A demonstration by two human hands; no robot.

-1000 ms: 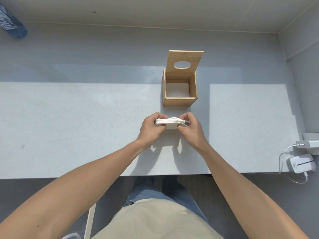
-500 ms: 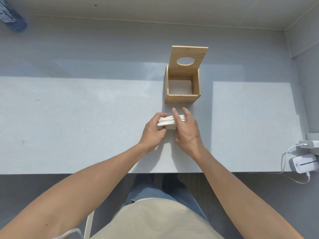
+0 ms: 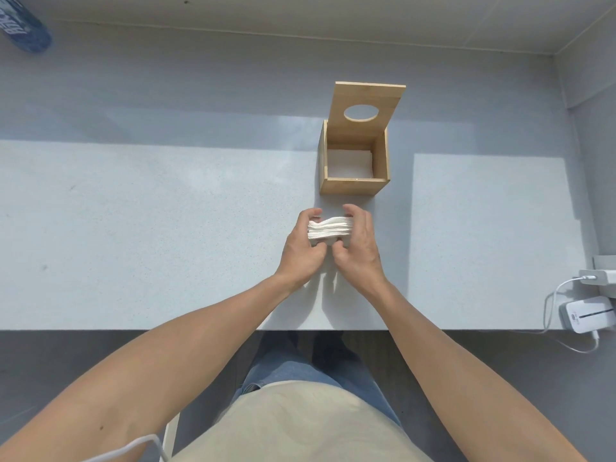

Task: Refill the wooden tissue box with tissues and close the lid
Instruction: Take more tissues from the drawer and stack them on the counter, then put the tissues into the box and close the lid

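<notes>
Both hands, left hand (image 3: 301, 250) and right hand (image 3: 358, 248), clasp the tissue stack (image 3: 330, 231) with curled fingers just above the tabletop (image 3: 166, 228), near the open box (image 3: 354, 168) (lid (image 3: 368, 103) up); loading and closing remain.

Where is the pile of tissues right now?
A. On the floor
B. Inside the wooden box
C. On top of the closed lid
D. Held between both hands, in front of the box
D: the stack of tissues is pinched between the left hand and the right hand, nearer the person than the wooden box, whose lid stands open.
</notes>
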